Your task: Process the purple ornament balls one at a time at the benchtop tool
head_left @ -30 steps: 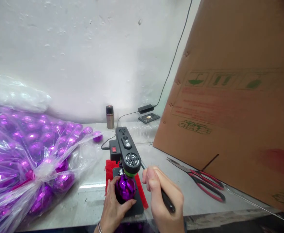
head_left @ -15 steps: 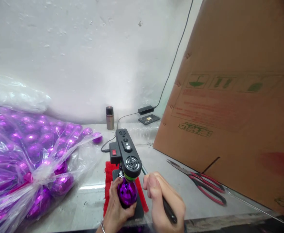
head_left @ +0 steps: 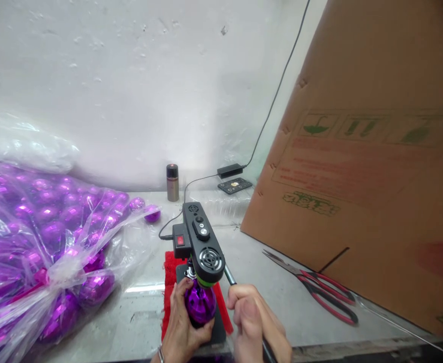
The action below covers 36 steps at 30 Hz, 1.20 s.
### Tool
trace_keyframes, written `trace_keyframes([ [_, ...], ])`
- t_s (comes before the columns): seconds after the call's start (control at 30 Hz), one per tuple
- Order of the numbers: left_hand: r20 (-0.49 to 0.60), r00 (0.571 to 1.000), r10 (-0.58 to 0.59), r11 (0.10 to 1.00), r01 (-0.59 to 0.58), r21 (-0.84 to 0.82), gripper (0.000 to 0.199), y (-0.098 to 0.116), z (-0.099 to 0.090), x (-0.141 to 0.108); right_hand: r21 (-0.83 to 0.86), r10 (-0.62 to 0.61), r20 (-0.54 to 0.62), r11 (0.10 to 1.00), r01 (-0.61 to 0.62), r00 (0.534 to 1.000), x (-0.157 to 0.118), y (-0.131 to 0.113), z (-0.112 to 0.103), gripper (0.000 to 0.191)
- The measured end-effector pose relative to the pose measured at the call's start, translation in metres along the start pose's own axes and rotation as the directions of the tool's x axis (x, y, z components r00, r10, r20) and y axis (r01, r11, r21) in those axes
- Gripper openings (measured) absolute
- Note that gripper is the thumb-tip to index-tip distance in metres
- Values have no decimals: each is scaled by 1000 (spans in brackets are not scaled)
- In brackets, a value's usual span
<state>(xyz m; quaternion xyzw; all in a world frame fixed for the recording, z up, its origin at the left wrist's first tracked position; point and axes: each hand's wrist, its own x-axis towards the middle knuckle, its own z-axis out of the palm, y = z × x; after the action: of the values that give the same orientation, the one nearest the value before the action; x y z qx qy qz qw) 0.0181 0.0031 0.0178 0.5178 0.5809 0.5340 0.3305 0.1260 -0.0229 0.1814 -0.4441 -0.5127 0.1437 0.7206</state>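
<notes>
My left hand (head_left: 183,325) has its fingers wrapped around the left and lower sides of a shiny purple ball (head_left: 201,304). The ball sits directly under the front end of a black machine head (head_left: 206,249) with a green ring below it. At the machine's right side, my right hand (head_left: 257,320) is closed around the black grip of a metal lever (head_left: 229,275). A red cloth (head_left: 171,262) lies beneath the machine's dark base.
Bagged purple balls (head_left: 47,227) fill the left side, with a loose ball (head_left: 152,213) beside them. Behind stand a bottle (head_left: 172,182), a phone (head_left: 235,185) and a power adapter (head_left: 231,170). Red-handled scissors (head_left: 319,287) lie before a large cardboard box (head_left: 357,166).
My right hand has moved slightly down on the lever side, and more of the metal rod shows. The view has shifted a little. My left hand still holds the ball.
</notes>
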Motion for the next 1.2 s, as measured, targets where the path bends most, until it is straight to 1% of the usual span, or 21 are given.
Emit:
trace_keyframes([
  [0.13,0,1000,6,1000,-6,10,73,6,-2,1,36,8,-22,999,-7,1000,-2,2,0,48],
  [0.3,70,997,29,999,-32,42,71,6,-6,1,54,5,-35,999,-3,999,-1,1,1,49],
  [0.47,33,999,13,1000,-14,15,72,4,-4,1,23,24,-36,999,-23,999,-1,0,0,51],
  [0.6,14,999,32,999,-32,17,71,4,-3,2,32,-1,-29,999,2,1000,-2,4,-1,48],
  [0.73,39,998,48,998,-49,29,69,4,-3,2,48,-15,-32,999,17,999,-3,7,-2,47],
  [0.93,17,998,61,998,-61,16,69,0,-1,2,94,3,-61,996,3,998,-3,6,1,49],
  [1.1,78,995,68,995,-73,62,71,-4,-5,3,107,11,-62,994,-5,998,-3,4,2,49],
  [1.2,71,992,103,990,-110,93,70,-9,-4,2,112,37,-71,993,-29,997,-4,3,3,50],
])
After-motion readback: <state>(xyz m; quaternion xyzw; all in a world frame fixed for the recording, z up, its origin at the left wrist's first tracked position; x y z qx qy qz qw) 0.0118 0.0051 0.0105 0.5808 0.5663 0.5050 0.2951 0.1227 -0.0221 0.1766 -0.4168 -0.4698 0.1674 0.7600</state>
